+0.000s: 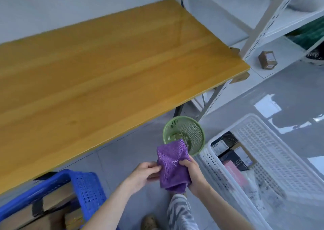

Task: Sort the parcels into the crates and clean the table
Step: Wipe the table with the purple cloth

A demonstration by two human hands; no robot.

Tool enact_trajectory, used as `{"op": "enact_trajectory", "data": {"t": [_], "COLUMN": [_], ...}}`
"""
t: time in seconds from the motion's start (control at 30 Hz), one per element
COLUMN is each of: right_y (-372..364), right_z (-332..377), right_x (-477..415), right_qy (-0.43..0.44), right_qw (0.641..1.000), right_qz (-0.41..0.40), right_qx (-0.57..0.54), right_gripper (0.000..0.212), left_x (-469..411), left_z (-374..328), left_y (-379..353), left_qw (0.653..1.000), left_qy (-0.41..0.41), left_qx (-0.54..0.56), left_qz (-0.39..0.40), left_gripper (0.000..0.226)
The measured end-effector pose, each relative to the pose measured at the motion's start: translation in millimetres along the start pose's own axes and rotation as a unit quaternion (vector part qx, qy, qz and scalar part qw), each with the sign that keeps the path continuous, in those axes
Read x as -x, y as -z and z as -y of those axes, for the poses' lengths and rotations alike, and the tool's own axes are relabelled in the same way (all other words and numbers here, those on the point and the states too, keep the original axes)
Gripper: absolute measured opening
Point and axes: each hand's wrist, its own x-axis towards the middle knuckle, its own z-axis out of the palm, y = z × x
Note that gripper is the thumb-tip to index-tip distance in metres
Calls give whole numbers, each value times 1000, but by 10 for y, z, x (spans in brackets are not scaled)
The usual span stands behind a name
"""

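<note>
A folded purple cloth [172,166] hangs in front of me, below the table's front edge. My left hand [142,174] pinches its left side and my right hand [192,172] grips its right side. The wooden table [105,68] fills the upper left of the view, with nothing on its top. A blue crate [84,189] with brown cardboard parcels stands on the floor at the lower left. On the right, a white crate [273,156] holds several dark, pink and plastic-wrapped parcels.
A small green mesh basket [191,133] with scraps inside stands on the floor just beyond the cloth. White metal shelving [263,28] rises at the upper right, with a small brown parcel [267,60] on its lowest shelf. My leg and shoe show at the bottom.
</note>
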Motion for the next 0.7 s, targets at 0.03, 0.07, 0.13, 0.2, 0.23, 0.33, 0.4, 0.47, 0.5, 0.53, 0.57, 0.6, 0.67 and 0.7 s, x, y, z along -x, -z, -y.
{"op": "enact_trajectory", "data": {"t": [0.03,0.07,0.13,0.2,0.23,0.33,0.4,0.47,0.5,0.53,0.57,0.6,0.67,0.7], "right_y": [-70,-200,-364,-618,-711,-1045,-1314,-1580,-1708,-1844,-1948,-2056,-2245,-2340], "right_z": [63,166,271,471,532,782,961,1137,1228,1299,1388,1469,1623,1710], "right_x": [109,289,523,886,989,1251,1420,1522,1570,1636,1651,1669,1683,1692], "right_qy": [-1,0,-1,4,7,28,45,62,72,83,97,113,141,153], "right_qw": [1000,999,996,993,991,986,982,976,972,967,961,955,945,939], "right_qz": [17,32,62,104,121,165,182,201,214,231,246,258,279,287], "right_qx": [11,36,71,64,51,25,22,48,61,73,78,87,101,109], "right_gripper": [33,31,27,25,25,22,26,33,34,33,30,27,22,26], "left_x": [130,388,704,1158,1316,1789,2128,2376,2502,2637,2696,2754,2869,2918], "left_z": [-69,-185,-327,-549,-646,-1036,-1311,-1569,-1701,-1806,-1928,-2042,-2256,-2373], "left_y": [48,95,159,220,248,345,375,399,404,419,422,445,458,466], "left_qw": [1000,1000,998,995,993,988,986,983,978,970,960,949,928,917], "left_qy": [-7,-16,-35,-62,-73,-110,-141,-180,-205,-232,-257,-284,-322,-338], "left_qx": [-7,-16,-19,-17,-12,32,45,-9,-45,-76,-106,-131,-163,-179], "left_qz": [14,20,50,78,92,106,80,35,18,0,-15,-37,-87,-116], "left_gripper": [29,39,41,50,59,65,48,33,30,27,20,15,19,21]}}
